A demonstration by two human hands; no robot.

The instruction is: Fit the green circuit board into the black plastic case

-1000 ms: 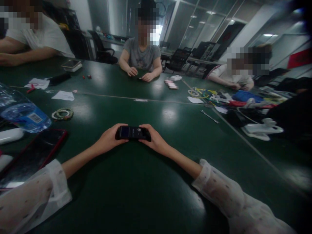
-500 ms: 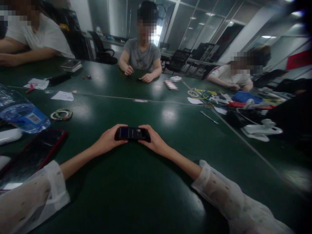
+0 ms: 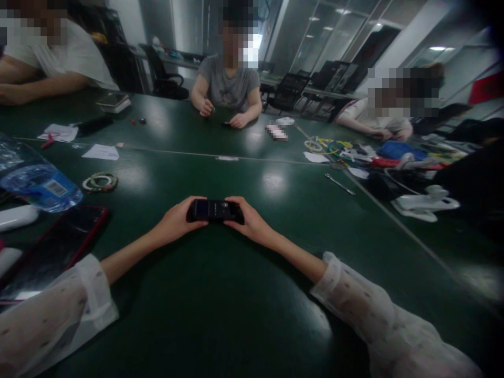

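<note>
A small black phone [image 3: 214, 210] lies sideways between my two hands, its screen partly lit with text too small to read. My left hand [image 3: 183, 215] grips its left end, thumb along the near edge and fingers at the far edge. At the right end my right hand [image 3: 248, 220] holds it the same way. Beneath it is the dark green table [image 3: 220, 294]. A larger phone with a red edge [image 3: 59, 241] rests to the left of my left forearm, near a bottle with a blue label [image 3: 43, 178].
Beaded bracelets [image 3: 100, 181] and a sheet of paper [image 3: 101, 152] lie at the left. A wrench-like metal tool [image 3: 339, 184], a pile of cables [image 3: 331, 146] and a white plastic item [image 3: 425, 202] are on the right. Across the table sits a person in grey [image 3: 228, 84]; others sit at both sides.
The whole view has shifted slightly, with the table and hands a little higher in the picture. Both hands keep the same grip on the phone.
</note>
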